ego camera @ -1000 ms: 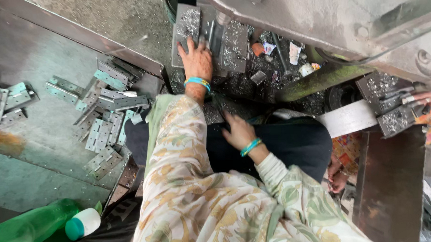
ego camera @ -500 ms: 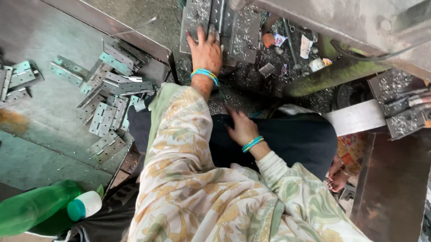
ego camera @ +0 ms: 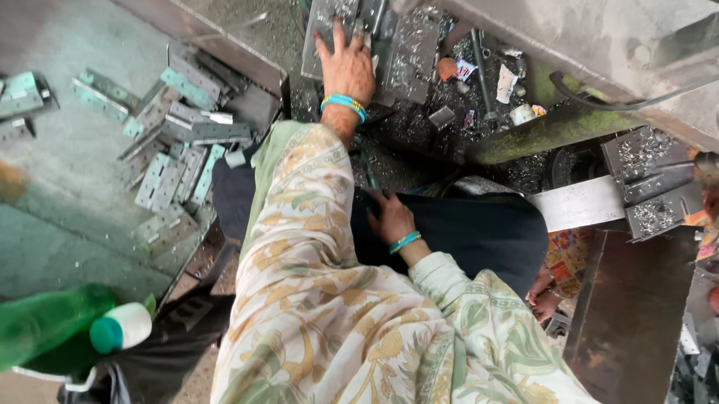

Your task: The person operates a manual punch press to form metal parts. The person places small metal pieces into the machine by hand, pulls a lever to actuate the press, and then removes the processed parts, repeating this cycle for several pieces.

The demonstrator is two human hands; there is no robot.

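Your left hand [ego camera: 347, 63] lies flat, fingers spread, on the metal plates [ego camera: 408, 50] ahead; your right hand [ego camera: 392, 218] rests empty on your lap.

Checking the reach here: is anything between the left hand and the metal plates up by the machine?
Nothing visible. The left hand already lies flat on the metal plates, fingers spread, with no object between them.

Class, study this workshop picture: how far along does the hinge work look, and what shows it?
Done, apparently: a pile of hinges lies on the grey tray. In hand: the left hand presses flat on hinge plates among metal shavings; the right hand rests on the lap. Left: those plates; further count unclear.
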